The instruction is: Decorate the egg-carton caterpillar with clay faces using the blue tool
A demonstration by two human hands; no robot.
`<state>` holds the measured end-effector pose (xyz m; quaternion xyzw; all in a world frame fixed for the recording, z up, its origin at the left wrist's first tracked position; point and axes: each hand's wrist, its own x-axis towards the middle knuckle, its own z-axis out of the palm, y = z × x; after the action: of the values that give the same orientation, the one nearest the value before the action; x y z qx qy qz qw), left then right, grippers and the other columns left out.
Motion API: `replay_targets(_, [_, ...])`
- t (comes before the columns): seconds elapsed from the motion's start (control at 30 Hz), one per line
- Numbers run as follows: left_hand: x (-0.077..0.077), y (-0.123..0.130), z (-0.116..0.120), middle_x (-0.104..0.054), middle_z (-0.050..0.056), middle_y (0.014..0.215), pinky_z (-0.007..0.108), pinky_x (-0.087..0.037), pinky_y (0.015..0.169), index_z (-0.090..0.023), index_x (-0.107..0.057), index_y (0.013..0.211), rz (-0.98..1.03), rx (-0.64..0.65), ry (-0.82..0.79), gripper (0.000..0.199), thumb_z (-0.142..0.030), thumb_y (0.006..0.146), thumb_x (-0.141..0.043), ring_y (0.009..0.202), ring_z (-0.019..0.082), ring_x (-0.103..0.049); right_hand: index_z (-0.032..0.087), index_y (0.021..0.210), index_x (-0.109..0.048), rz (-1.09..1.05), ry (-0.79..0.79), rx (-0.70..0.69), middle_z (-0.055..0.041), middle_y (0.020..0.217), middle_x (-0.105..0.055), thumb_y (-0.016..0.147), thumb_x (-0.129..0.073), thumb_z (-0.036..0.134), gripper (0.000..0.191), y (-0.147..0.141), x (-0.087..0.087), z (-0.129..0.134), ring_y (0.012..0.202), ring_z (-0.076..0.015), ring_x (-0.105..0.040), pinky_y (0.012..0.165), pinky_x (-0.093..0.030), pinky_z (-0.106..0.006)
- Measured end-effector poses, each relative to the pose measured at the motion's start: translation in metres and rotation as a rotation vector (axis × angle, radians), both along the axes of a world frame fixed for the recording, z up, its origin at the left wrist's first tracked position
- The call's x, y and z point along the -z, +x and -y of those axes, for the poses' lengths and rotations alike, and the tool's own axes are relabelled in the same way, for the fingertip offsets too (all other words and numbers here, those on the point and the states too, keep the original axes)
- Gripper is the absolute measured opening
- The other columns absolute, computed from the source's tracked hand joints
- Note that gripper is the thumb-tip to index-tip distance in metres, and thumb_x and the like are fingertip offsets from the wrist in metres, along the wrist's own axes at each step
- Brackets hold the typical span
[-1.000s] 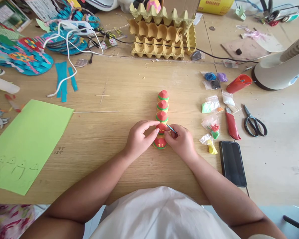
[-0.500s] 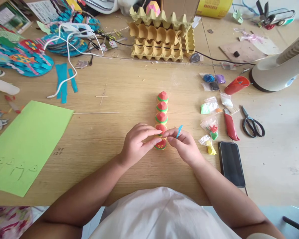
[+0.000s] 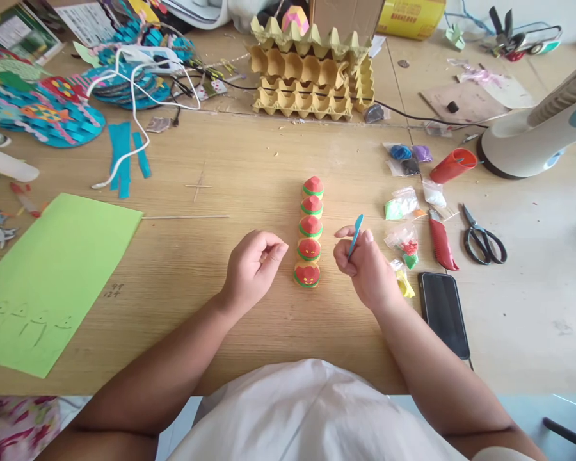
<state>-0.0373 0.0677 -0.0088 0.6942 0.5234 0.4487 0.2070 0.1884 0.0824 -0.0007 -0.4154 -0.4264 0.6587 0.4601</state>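
Standing in a straight line on the wooden surface [image 3: 182, 256], five little bumps [image 3: 310, 226] are seen between the two hands. Each bump is colored red on top, with a green band around it and a yellowish bottom. A smiley face with yellow eyes is shown on the bump closest to the person, and small yellow marks are shown on the next one.

The left hand [image 3: 253, 267] is held just beside the line, near the two closest bumps, and they are not touched by it. Its grip is brought together, with the thumb put against the bent fingers. Whether something tiny is pinched there cannot be told.

On the other side of the line, the right hand [image 3: 373, 272] is lifted up. A small blue tool [image 3: 356, 235] is clamped in its grip, and its flat end is pointed up and away from the person. One finger is poked out toward the bumps.

A bag of yellow clay [image 3: 405, 283] is partly covered by the right hand. Near it, a black phone [image 3: 444, 315] is laid flat. Farther right, a red-handled cutter [image 3: 442, 242] and black-handled scissors [image 3: 483, 238] are set side by side.
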Motion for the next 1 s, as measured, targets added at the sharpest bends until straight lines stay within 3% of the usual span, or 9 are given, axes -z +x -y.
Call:
replay_targets(0.17, [0.004, -0.013, -0.010, -0.052, 0.001, 0.061, 0.031, -0.038, 0.062, -0.020, -0.054, 0.066, -0.385, -0.047, -0.013, 0.038, -0.029, 0.103, -0.047, 0.063, 0.017, -0.051, 0.022, 0.086, -0.061, 0.059, 0.034, 0.110, 0.0038, 0.063, -0.042, 0.096, -0.059, 0.043, 0.023, 0.012, 0.001, -0.017, 0.053, -0.0119, -0.027, 0.052, -0.017, -0.030])
replay_targets(0.27, [0.006, -0.018, -0.013, -0.070, 0.005, 0.084, 0.033, -0.043, 0.071, -0.020, -0.069, 0.091, -0.515, -0.072, -0.017, 0.019, -0.027, 0.100, -0.054, 0.079, 0.021, -0.062, 0.023, 0.097, -0.064, 0.106, 0.026, 0.149, 0.0039, 0.064, -0.043, 0.096, -0.058, 0.046, 0.024, 0.013, 0.003, -0.019, 0.053, -0.0121, -0.029, 0.051, -0.018, -0.029])
replay_targets(0.43, [0.005, -0.020, -0.013, -0.073, 0.007, 0.093, 0.038, -0.048, 0.083, -0.022, -0.075, 0.102, -0.511, 0.014, -0.004, 0.030, -0.040, 0.102, -0.052, 0.091, 0.025, -0.064, 0.025, 0.094, -0.058, 0.112, 0.005, 0.172, 0.0063, 0.057, -0.044, 0.096, -0.058, 0.044, 0.019, 0.011, 0.004, -0.018, 0.052, -0.0117, -0.031, 0.050, -0.020, -0.027])
replay_targets(0.5, [0.004, -0.018, -0.012, -0.071, 0.010, 0.116, 0.043, -0.048, 0.097, -0.021, -0.067, 0.128, -0.424, 0.134, 0.005, 0.043, -0.051, 0.097, -0.057, 0.109, 0.028, -0.063, 0.023, 0.090, -0.060, 0.146, 0.019, 0.169, 0.0049, 0.061, -0.047, 0.095, -0.058, 0.042, 0.020, 0.010, 0.005, -0.018, 0.053, -0.0109, -0.034, 0.051, -0.024, -0.027])
replay_targets(0.57, [0.004, -0.015, -0.010, -0.059, 0.014, 0.140, 0.048, -0.043, 0.109, -0.023, -0.044, 0.151, -0.371, 0.263, -0.029, 0.082, -0.062, 0.084, -0.071, 0.128, 0.033, -0.055, 0.021, 0.093, -0.065, 0.167, 0.031, 0.167, 0.0040, 0.064, -0.048, 0.094, -0.058, 0.038, 0.019, 0.011, 0.006, -0.019, 0.055, -0.0104, -0.036, 0.052, -0.026, -0.027])
replay_targets(0.67, [0.008, -0.009, -0.006, -0.041, 0.015, 0.158, 0.055, -0.036, 0.116, -0.028, -0.015, 0.162, -0.406, 0.348, -0.122, 0.128, -0.060, 0.063, -0.089, 0.142, 0.040, -0.041, 0.026, 0.115, -0.062, 0.142, 0.036, 0.192, 0.0054, 0.065, -0.053, 0.091, -0.060, 0.028, 0.024, 0.011, 0.008, -0.020, 0.052, -0.0105, -0.036, 0.051, -0.026, -0.027])
replay_targets(0.77, [0.014, -0.004, -0.002, -0.037, 0.015, 0.160, 0.057, -0.034, 0.118, -0.028, -0.004, 0.163, -0.451, 0.358, -0.142, 0.137, -0.049, 0.061, -0.093, 0.144, 0.041, -0.037, 0.026, 0.108, -0.063, 0.088, 0.072, 0.217, 0.0034, 0.070, -0.063, 0.090, -0.059, 0.024, 0.019, 0.013, 0.009, -0.020, 0.050, -0.0099, -0.041, 0.051, -0.029, -0.026])
replay_targets(0.87, [0.020, 0.000, 0.000, -0.040, 0.017, 0.158, 0.058, -0.036, 0.116, -0.028, -0.003, 0.163, -0.469, 0.345, -0.112, 0.132, -0.042, 0.065, -0.091, 0.143, 0.041, -0.039, 0.022, 0.097, -0.067, 0.075, 0.112, 0.175, -0.0037, 0.088, -0.071, 0.090, -0.053, 0.023, 0.016, 0.014, 0.008, -0.017, 0.066, -0.0130, -0.059, 0.061, -0.041, -0.028])
replay_targets(1.0, [0.022, 0.002, 0.000, -0.044, 0.017, 0.154, 0.058, -0.038, 0.114, -0.027, -0.005, 0.162, -0.467, 0.344, -0.093, 0.128, -0.038, 0.068, -0.090, 0.140, 0.041, -0.042, 0.023, 0.097, -0.065, 0.399, 0.288, 0.143, -0.0032, 0.090, -0.069, 0.088, -0.061, 0.023, 0.010, 0.011, 0.010, -0.014, 0.078, -0.0174, -0.062, 0.074, -0.047, -0.033])
